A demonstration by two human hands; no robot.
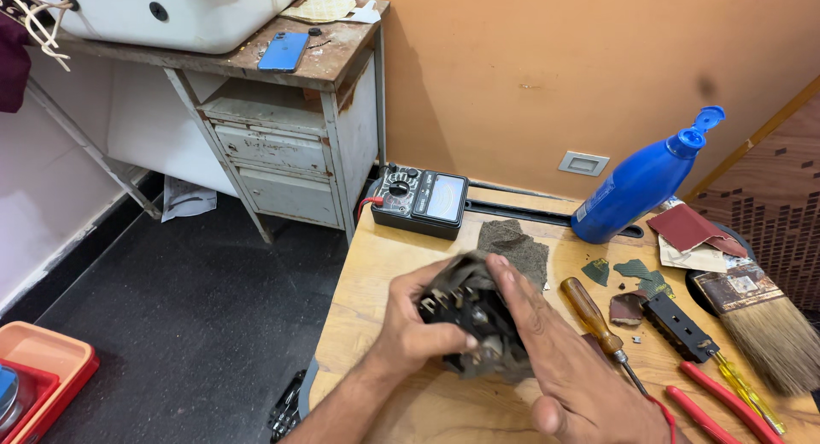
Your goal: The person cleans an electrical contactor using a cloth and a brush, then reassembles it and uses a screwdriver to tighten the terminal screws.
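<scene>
My left hand (416, 326) grips a dark electrical part with metal terminals (468, 309) over the wooden workbench (376, 273). Around the part is a worn piece of dark sandpaper (491, 358), and my right hand (555, 358) presses it against the part with flat fingers. A second grey sandpaper sheet (515, 243) lies on the bench just behind my hands. To the right of my right hand lies a screwdriver with an amber handle (594, 317).
An analogue multimeter (420, 200) sits at the bench's back edge. A blue squeeze bottle (645, 179), sandpaper scraps (636, 271), a black terminal block (681, 327), a paintbrush (764, 320) and red-handled pliers (717, 405) lie right. A metal cabinet (290, 153) with a phone (283, 51) stands left.
</scene>
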